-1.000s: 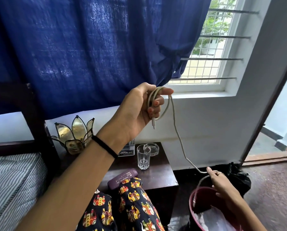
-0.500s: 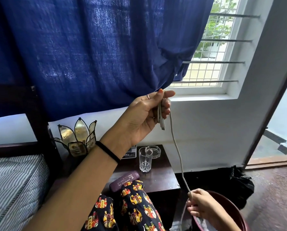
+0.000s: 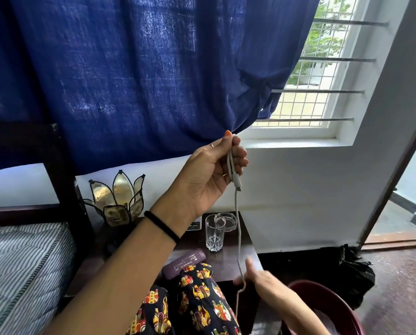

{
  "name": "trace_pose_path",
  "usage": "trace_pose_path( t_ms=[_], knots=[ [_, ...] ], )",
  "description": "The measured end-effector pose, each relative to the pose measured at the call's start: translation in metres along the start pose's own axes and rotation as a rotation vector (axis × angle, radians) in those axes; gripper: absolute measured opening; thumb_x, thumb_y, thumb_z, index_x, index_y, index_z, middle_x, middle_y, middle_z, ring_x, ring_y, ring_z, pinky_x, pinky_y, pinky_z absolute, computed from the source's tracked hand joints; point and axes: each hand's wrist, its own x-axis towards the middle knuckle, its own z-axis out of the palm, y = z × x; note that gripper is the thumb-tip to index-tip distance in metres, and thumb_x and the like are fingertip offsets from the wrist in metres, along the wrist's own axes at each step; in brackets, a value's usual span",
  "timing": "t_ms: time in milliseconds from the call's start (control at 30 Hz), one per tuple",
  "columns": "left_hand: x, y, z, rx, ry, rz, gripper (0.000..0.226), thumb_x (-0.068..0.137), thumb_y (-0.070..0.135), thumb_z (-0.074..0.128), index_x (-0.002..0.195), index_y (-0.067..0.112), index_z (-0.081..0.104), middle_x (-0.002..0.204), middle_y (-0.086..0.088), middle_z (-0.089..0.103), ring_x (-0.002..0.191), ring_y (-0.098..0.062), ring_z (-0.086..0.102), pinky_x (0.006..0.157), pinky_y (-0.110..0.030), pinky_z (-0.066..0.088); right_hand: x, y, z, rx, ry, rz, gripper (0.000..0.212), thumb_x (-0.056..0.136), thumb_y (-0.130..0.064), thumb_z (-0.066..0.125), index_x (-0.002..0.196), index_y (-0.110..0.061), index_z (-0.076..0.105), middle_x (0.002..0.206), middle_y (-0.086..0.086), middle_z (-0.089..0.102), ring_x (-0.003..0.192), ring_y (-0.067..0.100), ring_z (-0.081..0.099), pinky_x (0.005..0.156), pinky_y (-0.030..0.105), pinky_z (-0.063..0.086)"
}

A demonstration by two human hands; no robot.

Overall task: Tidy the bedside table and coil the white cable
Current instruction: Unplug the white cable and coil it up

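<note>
My left hand [image 3: 209, 172] is raised in front of the blue curtain, pinching a small loop of the white cable [image 3: 238, 238] with its plug end hanging just below the fingers. The cable drops straight down past the dark wooden bedside table [image 3: 228, 264]. My right hand [image 3: 262, 279], blurred, is low beside the table's right edge, fingers closed around the cable's lower stretch. On the table stand a cut drinking glass [image 3: 214, 234], a glass ashtray [image 3: 226, 221], a purple case [image 3: 184, 262] and a petal-shaped lamp [image 3: 116, 199].
A maroon bucket [image 3: 327, 303] sits on the floor at lower right, a black bag [image 3: 352, 272] behind it against the wall. A striped mattress [image 3: 21, 267] lies to the left. My patterned knee [image 3: 197, 298] overlaps the table's front. An open doorway is at far right.
My right hand has slid left and up along the cable, from over the bucket to the table's edge. The left hand has lowered slightly, and the cable now hangs straighter.
</note>
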Motion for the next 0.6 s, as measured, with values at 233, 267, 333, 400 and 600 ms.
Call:
trace_pose_path(
  t_ms=[233, 267, 333, 400, 600],
  knots=[
    [0.005, -0.002, -0.009, -0.029, 0.03, 0.021, 0.019, 0.096, 0.026, 0.046, 0.087, 0.013, 0.057, 0.064, 0.004, 0.068, 0.061, -0.008, 0.066, 0.061, -0.019, 0.054, -0.029, -0.072, -0.013, 0.409, 0.148, -0.55, 0.032, 0.091, -0.044, 0.044, 0.103, -0.022, 0.064, 0.08, -0.002, 0.071, 0.082, 0.01, 0.067, 0.075, 0.02, 0.05],
    [0.006, -0.001, -0.01, -0.029, 0.046, 0.035, 0.018, 0.096, 0.025, 0.047, 0.089, 0.013, 0.058, 0.065, 0.003, 0.07, 0.062, -0.009, 0.068, 0.061, -0.019, 0.055, -0.034, -0.078, -0.011, 0.371, 0.156, -0.589, 0.021, 0.094, -0.032, 0.048, 0.105, -0.021, 0.062, 0.076, -0.003, 0.069, 0.078, 0.011, 0.066, 0.075, 0.025, 0.053],
    [0.009, 0.0, -0.013, -0.011, 0.073, 0.065, 0.016, 0.096, 0.022, 0.048, 0.091, 0.011, 0.059, 0.066, 0.003, 0.072, 0.064, -0.009, 0.069, 0.062, -0.019, 0.056, -0.042, -0.085, -0.007, 0.276, 0.141, -0.61, 0.021, 0.096, -0.014, 0.05, 0.111, -0.025, 0.059, 0.072, -0.007, 0.065, 0.072, 0.011, 0.063, 0.074, 0.035, 0.056],
    [0.013, 0.001, -0.019, 0.034, 0.098, 0.093, 0.014, 0.096, 0.02, 0.048, 0.093, 0.011, 0.059, 0.067, 0.002, 0.073, 0.065, -0.009, 0.07, 0.064, -0.019, 0.055, -0.049, -0.089, -0.005, 0.169, 0.128, -0.602, 0.036, 0.095, -0.009, 0.049, 0.117, -0.037, 0.054, 0.071, -0.011, 0.063, 0.065, 0.004, 0.057, 0.069, 0.029, 0.054],
    [0.017, 0.0, -0.041, 0.286, 0.141, 0.175, 0.011, 0.094, 0.019, 0.051, 0.092, 0.013, 0.059, 0.068, 0.003, 0.073, 0.068, -0.01, 0.069, 0.067, -0.017, 0.053, -0.062, -0.107, -0.018, -0.182, 0.346, -0.711, 0.044, 0.088, 0.001, 0.051, 0.124, -0.023, 0.06, 0.071, -0.021, 0.056, 0.069, -0.011, 0.056, 0.064, 0.003, 0.042]
  ],
)
